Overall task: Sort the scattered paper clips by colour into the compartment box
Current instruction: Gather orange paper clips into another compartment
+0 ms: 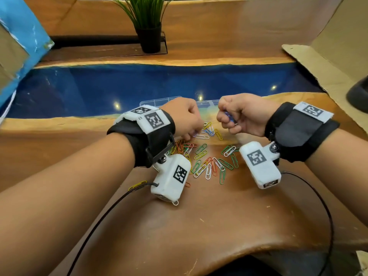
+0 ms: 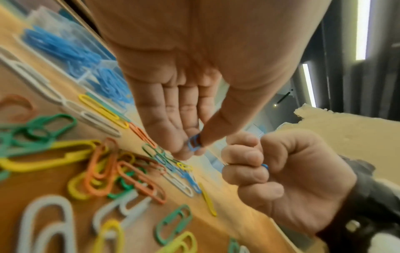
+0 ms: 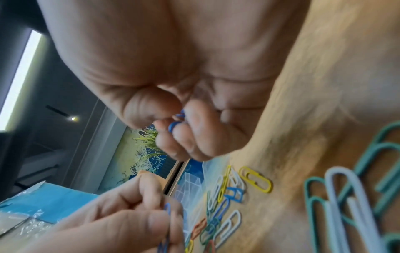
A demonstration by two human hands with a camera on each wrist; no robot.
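- Left hand pinching a blue clip in its fingers.
- Right hand curled round more blue clips.
- Other clips scattered on desk; box just behind hands.
- Probably light, thin, slippery: best pinched at the rounded end.

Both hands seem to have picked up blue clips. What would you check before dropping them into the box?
1. Left hand pinches a blue paper clip: ok.
2. Right hand curled round blue paper clips: ok.
3. No other colour caught in either grip: cannot tell.
4. Compartment box just beyond the hands: ok.
5. Blue compartment holds only blue: ok.
6. Scattered clips all sorted: not ok.
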